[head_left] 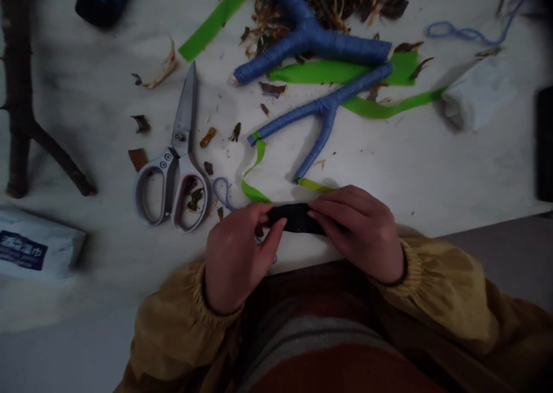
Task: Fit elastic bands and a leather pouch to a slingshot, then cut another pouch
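Between my two hands a black slingshot pouch (296,218), a short flat strip, is stretched sideways near the table's front edge. My left hand (237,252) pinches its left end between thumb and fingers. At the other end, my right hand (358,229) grips it with thumb and fingertips. Just beyond lies a small Y-shaped slingshot frame (322,106) wrapped in blue thread. A green band (250,185) tied to one prong runs to my left hand, and a yellow-green band (317,185) from the other prong reaches my right hand. Where the bands meet the pouch is hidden by my fingers.
Scissors (179,157) lie partly open on the left. Farther back are a larger blue-wrapped fork (313,36), green strips (216,21) and a heap of bark scraps (345,1). A bare forked branch (19,93), a wipes packet (41,246) and crumpled white paper (477,93) flank the work.
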`<state>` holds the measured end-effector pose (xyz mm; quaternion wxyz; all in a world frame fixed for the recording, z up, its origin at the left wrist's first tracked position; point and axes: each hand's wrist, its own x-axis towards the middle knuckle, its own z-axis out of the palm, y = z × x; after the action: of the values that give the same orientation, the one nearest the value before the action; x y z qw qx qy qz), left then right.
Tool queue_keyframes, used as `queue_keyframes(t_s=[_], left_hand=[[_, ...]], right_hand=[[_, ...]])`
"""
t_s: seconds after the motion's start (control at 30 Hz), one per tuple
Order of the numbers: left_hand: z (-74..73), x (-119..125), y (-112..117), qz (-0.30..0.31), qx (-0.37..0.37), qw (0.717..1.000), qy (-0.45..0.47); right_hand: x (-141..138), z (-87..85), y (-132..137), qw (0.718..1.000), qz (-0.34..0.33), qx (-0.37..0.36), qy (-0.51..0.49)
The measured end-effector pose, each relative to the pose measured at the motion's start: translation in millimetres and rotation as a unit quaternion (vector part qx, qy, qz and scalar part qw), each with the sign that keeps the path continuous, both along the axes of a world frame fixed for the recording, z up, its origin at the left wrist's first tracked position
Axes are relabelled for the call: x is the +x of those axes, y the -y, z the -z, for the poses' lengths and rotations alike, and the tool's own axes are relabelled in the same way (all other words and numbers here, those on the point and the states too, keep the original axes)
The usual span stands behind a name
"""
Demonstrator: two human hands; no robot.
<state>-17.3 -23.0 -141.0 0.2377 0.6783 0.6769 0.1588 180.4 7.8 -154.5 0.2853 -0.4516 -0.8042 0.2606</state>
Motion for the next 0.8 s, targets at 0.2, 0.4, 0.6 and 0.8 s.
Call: queue_keyframes(t_s=[0.2, 0.4, 0.6, 0.8], left_hand=[[-1.4, -3.1, 0.9, 0.022, 0.004, 0.999, 0.045], [-0.8, -5.1, 2.5, 0.014, -0.016, 0.998, 0.057], [-2.6, -6.6, 0.8, -0.005, -0.035, 0.997, 0.071], [-5.4, -7.5, -0.9, -0.024, -0.05, 0.995, 0.08]], right_hand=[[0.6, 2.5, -0.1, 1.0, -0.01, 0.0, 0.013], [0.8, 3.3, 1.4, 1.0, -0.013, 0.006, 0.017], [1.1, 2.8, -1.5, 1.0, -0.022, 0.009, 0.015], [-0.6, 2.0, -0.3, 1.0, -0.013, 0.005, 0.011]])
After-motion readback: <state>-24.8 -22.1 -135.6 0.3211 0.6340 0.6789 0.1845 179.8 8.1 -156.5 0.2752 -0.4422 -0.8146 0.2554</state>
